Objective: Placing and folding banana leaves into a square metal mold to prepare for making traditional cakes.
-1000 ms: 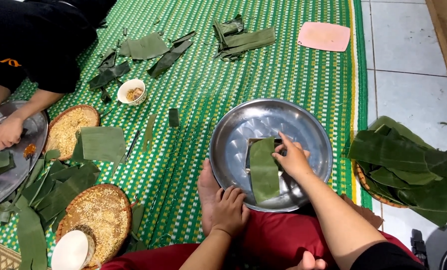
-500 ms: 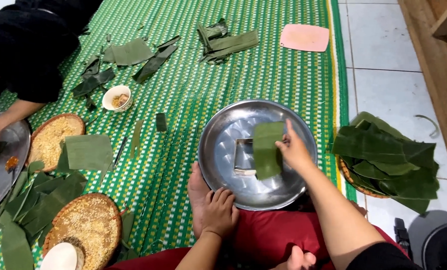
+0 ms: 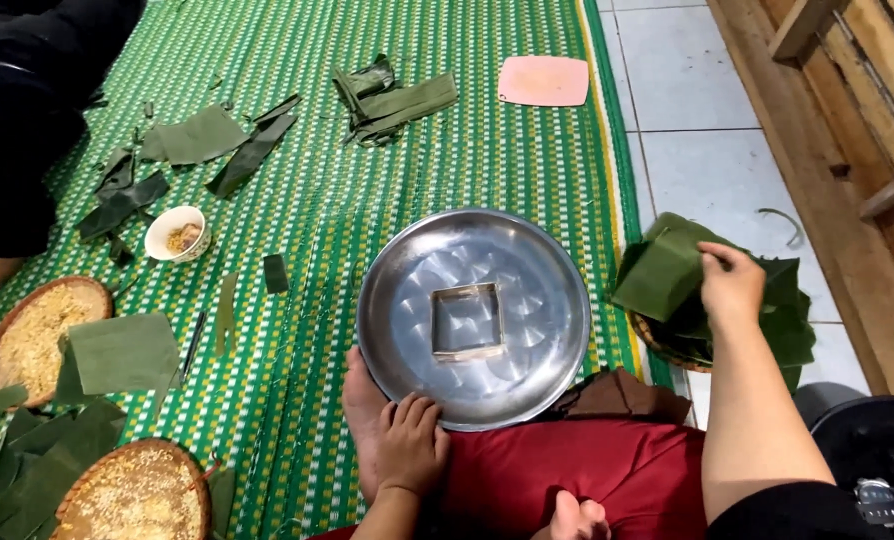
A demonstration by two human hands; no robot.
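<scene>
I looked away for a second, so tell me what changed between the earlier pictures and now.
The right hand left the round metal tray and swung out right to the pile of green leaves, where it now grips a folded leaf. The leaf it held over the tray is gone from there, baring the square frame. The left hand stayed resting on the foot.

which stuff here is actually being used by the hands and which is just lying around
In use: right hand on a folded green leaf over the leaf pile; round metal tray with square frame; left hand on foot.
Lying about: pink mat, small bowl, grain baskets.
</scene>
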